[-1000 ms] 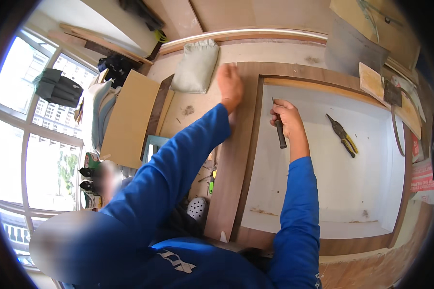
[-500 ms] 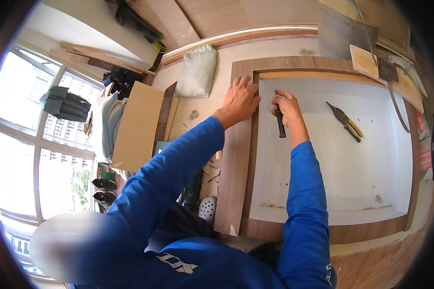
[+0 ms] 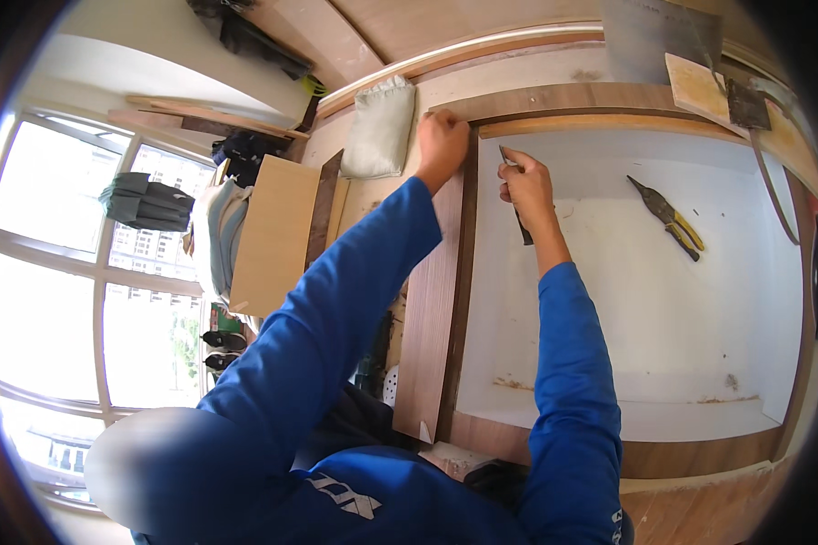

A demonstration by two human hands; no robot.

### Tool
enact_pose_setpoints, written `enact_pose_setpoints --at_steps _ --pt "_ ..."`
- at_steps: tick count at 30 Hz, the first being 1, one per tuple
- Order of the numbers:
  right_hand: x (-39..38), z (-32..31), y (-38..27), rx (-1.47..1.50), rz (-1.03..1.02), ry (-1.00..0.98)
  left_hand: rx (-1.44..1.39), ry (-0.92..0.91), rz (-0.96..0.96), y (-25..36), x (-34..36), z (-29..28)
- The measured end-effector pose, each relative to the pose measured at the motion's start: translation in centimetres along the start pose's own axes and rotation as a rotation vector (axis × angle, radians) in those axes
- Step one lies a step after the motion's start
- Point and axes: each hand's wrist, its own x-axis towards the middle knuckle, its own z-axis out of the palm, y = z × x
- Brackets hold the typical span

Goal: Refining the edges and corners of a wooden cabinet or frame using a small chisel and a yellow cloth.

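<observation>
Since the earlier frame, the left hand [image 3: 443, 145] is shifting from the inner edge of the wood-grain board [image 3: 430, 318] to that board's far end, and the view is tilting slightly with the head. Meanwhile, the right hand [image 3: 527, 189] is keeping hold of a slim, dark-handled tool [image 3: 524, 232]. That tool is showing at both ends of the fist, its thin tip pointing away from the person, over the white panel [image 3: 600, 300] and near the board's inner edge. The right fingers are clamping around its middle. The left fingers are curling at the board's far corner; whether they are pinching anything I cannot tell, since the hand is hiding their tips.

Judging by looks, the tool is likely being light and stiff, its tip perhaps sharp, so the handle is offering the safer hold. The board is appearing rigid and smooth-faced, its edges giving a better grip than its flat face. Yellow-handled snips [image 3: 668, 218] are lying on the white panel, well apart from the right hand; a pale bag [image 3: 378, 127] is resting near the left one.
</observation>
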Motion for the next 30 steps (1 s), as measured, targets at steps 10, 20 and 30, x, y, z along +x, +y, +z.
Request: enact_pose_setpoints --at_steps 10,20,30 --pt "2.6 -0.2 1.9 -0.692 -0.377 0.099 0.230 -0.235 0.417 1.3 -9.5 -2.2" --pt "3.0 1.1 0.0 -0.914 -0.296 0.129 0.242 -0.234 0.378 1.7 -9.7 -1.8" --pt "3.0 1.1 0.5 -0.897 -0.436 0.151 0.244 -0.217 0.375 1.8 -9.7 -1.7"
